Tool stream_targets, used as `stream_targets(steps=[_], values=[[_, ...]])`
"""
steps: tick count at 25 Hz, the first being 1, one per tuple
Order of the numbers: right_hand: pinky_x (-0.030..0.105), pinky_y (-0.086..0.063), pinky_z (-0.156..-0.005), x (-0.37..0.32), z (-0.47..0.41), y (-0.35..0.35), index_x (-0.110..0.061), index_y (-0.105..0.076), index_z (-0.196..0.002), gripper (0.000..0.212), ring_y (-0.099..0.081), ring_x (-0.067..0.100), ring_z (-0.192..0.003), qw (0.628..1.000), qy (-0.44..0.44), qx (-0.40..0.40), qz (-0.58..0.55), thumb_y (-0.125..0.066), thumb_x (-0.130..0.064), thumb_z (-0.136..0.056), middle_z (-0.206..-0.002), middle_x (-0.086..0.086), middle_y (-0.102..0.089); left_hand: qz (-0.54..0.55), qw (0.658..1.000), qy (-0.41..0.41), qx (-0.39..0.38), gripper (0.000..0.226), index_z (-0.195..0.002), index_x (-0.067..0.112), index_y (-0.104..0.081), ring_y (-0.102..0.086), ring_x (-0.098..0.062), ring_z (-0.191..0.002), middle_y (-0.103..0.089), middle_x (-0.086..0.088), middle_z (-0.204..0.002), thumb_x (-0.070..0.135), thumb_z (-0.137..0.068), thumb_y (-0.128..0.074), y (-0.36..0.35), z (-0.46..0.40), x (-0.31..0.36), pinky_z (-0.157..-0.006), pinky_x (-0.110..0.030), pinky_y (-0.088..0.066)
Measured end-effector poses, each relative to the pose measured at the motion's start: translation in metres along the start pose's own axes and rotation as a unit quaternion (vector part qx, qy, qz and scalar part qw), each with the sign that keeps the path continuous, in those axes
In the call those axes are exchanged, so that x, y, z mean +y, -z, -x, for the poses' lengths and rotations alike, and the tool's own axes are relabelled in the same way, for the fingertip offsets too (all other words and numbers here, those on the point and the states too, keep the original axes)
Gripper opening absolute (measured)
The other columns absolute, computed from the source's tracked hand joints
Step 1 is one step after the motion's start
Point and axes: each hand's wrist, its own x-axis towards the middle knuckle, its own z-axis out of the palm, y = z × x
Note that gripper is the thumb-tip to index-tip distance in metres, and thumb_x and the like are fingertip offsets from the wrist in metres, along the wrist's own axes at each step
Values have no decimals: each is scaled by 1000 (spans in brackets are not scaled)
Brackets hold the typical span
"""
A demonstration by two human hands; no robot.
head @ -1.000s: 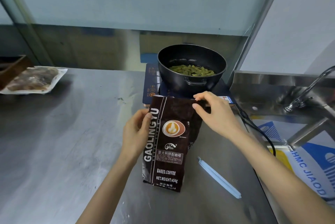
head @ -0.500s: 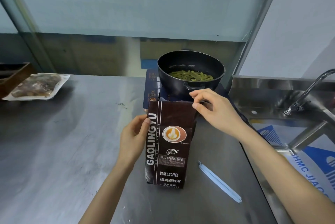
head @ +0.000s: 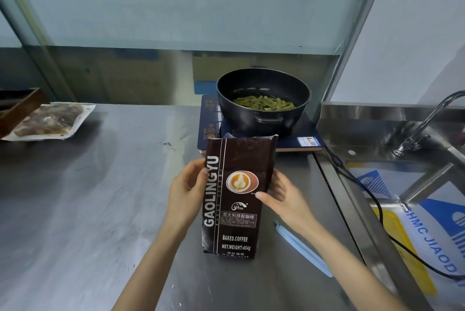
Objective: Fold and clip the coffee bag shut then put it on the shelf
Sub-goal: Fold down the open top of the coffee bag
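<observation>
The dark brown coffee bag [head: 235, 210] stands upright on the steel counter [head: 100, 197], its top unfolded and slightly open. My left hand [head: 186, 189] grips the bag's left side at mid-height. My right hand [head: 284, 197] holds the right side, thumb on the front face and fingers behind. A long pale blue bag clip [head: 303, 249] lies flat on the counter just right of the bag, under my right forearm. No shelf is visible.
A black pot [head: 263, 109] of green beans sits on a blue induction cooker [head: 211, 121] right behind the bag. Its black cable [head: 362, 184] runs into the sink [head: 402, 159] at right, by a faucet [head: 422, 124]. A vacuum-packed food pouch [head: 50, 120] and wooden tray [head: 20, 106] are far left.
My right hand left the bag's top edge and dropped to grip its right side at mid-height. The bag now stands straighter, with its top unfolded.
</observation>
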Motion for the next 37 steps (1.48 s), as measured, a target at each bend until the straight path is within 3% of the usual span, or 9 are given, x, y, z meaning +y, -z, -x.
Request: stream_targets(steps=[4,8,10,13,18,23,28,32,37], values=[[-1,-45,-70,-1,1,-6,-12,-56,-113,39,-57,-3,-82,999,11,48,-8,-67,-8,-76,-95,-3,-64,7,1000,10,-4,25,-88,26,-59,-64,5,-65,-66,7,-82,7,-90,-43,-1,1,0,-53,-8,-48],[4,-49,-70,0,2,-8,-11,-64,-97,20,-62,-8,-67,997,17,75,10,-66,-7,-77,-76,-11,-65,-4,1000,24,-5,18,-97,17,-60,-64,-7,-76,-66,0,-90,10,-89,-46,-2,0,-5,-55,-9,-50],[1,-47,-65,1,2,-8,-11,-65,-93,16,-61,-14,-64,996,14,83,12,-65,-7,-77,-73,-11,-66,4,999,37,-2,15,-95,12,-60,-65,-4,-70,-67,-1,-87,10,-88,-48,-2,-1,-7,-54,-9,-50],[-1,-45,-63,2,2,-6,-14,-65,-88,12,-60,-15,-64,997,20,76,19,-65,-8,-78,-73,-12,-66,-2,1000,29,5,13,-87,12,-62,-64,-3,-73,-67,1,-84,9,-87,-50,-1,-2,-7,-59,-8,-49],[0,-45,-62,-2,4,-4,-23,-62,-81,16,-62,-14,-67,998,25,61,-5,-63,-8,-79,-74,-14,-67,14,999,26,-20,16,-75,16,-62,-59,1,-97,-64,2,-107,9,-86,-52,3,-4,-7,-72,-2,-46],[-1,-45,-65,-7,6,-3,-26,-55,-95,24,-62,-7,-70,997,38,57,-22,-62,-9,-80,-79,-13,-65,23,999,32,-28,14,-82,14,-61,-63,7,-71,-68,1,-89,8,-87,-49,4,-4,-5,-62,-4,-47],[-1,-44,-69,-17,-1,7,-22,-56,-109,31,-61,2,-83,993,64,85,-59,-62,-12,-81,-86,-9,-65,24,999,37,-23,18,-77,17,-60,-63,5,-63,-67,1,-76,7,-87,-49,5,-1,-3,-58,-5,-46],[4,-47,-71,-19,-3,6,-25,-62,-93,20,-62,2,-82,991,77,97,-57,-62,-9,-80,-85,-9,-66,15,999,32,-15,20,-73,22,-60,-61,8,-61,-66,6,-71,8,-86,-52,6,0,-2,-55,-3,-44],[9,-50,-71,-18,-4,7,-31,-61,-76,29,-62,2,-81,989,70,110,-66,-57,-3,-82,-82,-10,-67,2,1000,20,-15,24,-73,25,-61,-60,7,-62,-68,14,-62,6,-85,-54,6,0,-2,-54,-3,-42]])
